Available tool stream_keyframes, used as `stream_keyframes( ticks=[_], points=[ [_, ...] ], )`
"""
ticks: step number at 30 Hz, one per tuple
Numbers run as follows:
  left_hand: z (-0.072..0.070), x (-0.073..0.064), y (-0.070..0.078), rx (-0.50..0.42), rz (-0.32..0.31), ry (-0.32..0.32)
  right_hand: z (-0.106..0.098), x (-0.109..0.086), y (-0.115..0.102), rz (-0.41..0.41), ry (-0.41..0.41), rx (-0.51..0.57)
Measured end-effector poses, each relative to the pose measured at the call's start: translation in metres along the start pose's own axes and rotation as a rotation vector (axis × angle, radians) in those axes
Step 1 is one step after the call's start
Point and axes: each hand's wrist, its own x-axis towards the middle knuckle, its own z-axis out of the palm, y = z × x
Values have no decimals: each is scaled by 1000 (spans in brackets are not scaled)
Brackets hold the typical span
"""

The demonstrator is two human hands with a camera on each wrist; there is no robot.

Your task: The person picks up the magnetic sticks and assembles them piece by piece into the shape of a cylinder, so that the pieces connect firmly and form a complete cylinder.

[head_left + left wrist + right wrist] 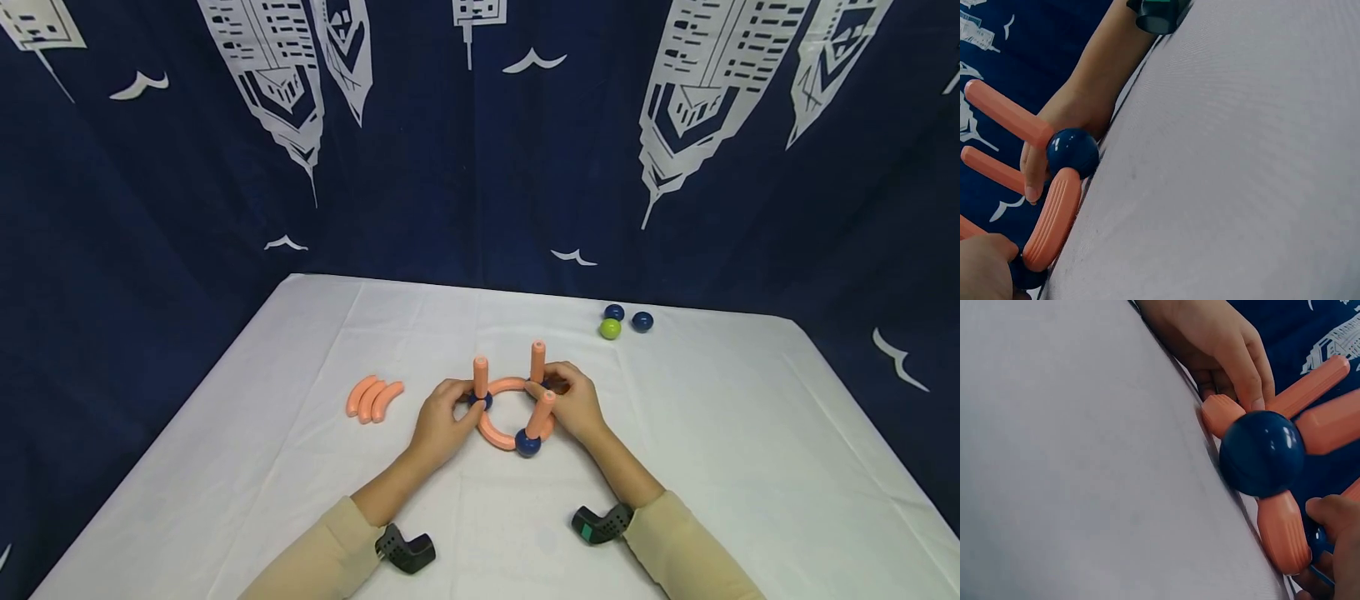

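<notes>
On the table lies a ring of curved orange rods point(497, 435) joined by blue balls. An orange rod stands up from each of three balls: the left rod point(481, 375), the back right rod point(537, 360) and the front rod point(541, 413), which leans right. My left hand point(438, 423) pinches the left blue ball point(486, 402) between thumb and fingers. At the ring's right side my right hand point(576, 408) grips the back right ball, largely covered by the fingers. Neither hand touches the front blue ball point(528, 443), also seen large in the right wrist view point(1262, 454).
Three loose curved orange rods point(372, 400) lie side by side left of the ring. Toward the back right edge sit two blue balls point(642, 322) and a green ball point(611, 329). A dark blue patterned cloth point(480, 167) hangs behind the white table point(480, 533).
</notes>
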Motion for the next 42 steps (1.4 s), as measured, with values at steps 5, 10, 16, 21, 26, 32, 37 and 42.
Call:
stream_keyframes(
  ticks=[5, 10, 16, 21, 26, 32, 37, 42],
  points=[
    [-1, 2, 1, 34, -79, 62, 0, -5, -1, -5, 2, 12],
    [-3, 1, 5, -49, -49, 84, 1, -9, -3, -6, 6, 9],
    [-5, -3, 13, -229, 122, -139, 3, -10, -4, -7, 34, -15],
    [-3, -7, 22, -220, 200, -334, 4, -9, -3, -12, 48, -10],
    [1, -10, 27, -102, 250, -282, 3, -8, -3, -14, 59, 0],
    [5, -7, 23, -46, 204, -148, -1, -6, -3, 2, 103, 14],
    [5, -6, 20, -39, 142, -85, -3, -7, -2, 32, 100, 9],
    [8, -9, 18, -36, 93, -51, -3, -12, -1, 47, 77, 27]
  ],
)
